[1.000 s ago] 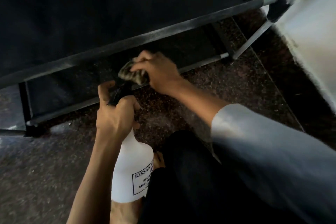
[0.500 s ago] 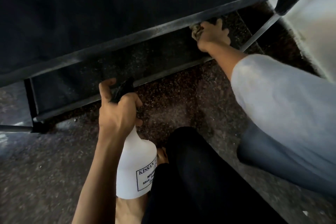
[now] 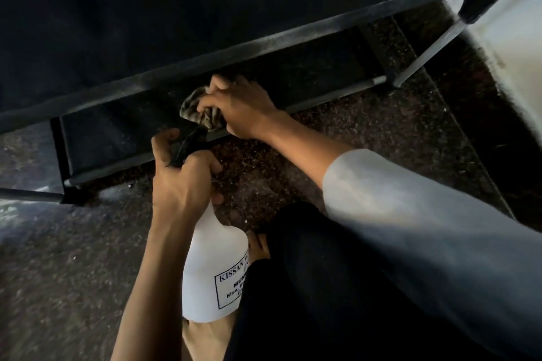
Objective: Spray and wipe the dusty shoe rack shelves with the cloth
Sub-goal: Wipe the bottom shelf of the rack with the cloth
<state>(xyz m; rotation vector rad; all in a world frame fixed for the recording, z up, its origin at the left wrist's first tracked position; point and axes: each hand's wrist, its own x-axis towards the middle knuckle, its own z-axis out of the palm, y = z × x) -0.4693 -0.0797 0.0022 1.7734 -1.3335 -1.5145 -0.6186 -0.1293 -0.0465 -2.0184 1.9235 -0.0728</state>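
The black shoe rack fills the upper half, with a dusty upper front bar (image 3: 264,41) and a dark bottom shelf (image 3: 123,138) just above the floor. My right hand (image 3: 240,108) grips a crumpled brownish cloth (image 3: 195,108) and holds it against the front of the bottom shelf near its middle. My left hand (image 3: 181,176) is wrapped around the black trigger head of a white spray bottle (image 3: 214,267), which hangs down toward my knee. The nozzle points at the shelf just below the cloth.
The floor is dark speckled stone (image 3: 58,258). A pale wall (image 3: 516,47) runs down the right side behind the rack's grey corner tubes (image 3: 431,47). My knee in dark trousers (image 3: 337,287) and a bare foot (image 3: 258,246) sit right below the bottle.
My right hand swept the cloth out to the right end of the bottom shelf and has come back left to the middle. My left hand and the bottle stayed nearly still.
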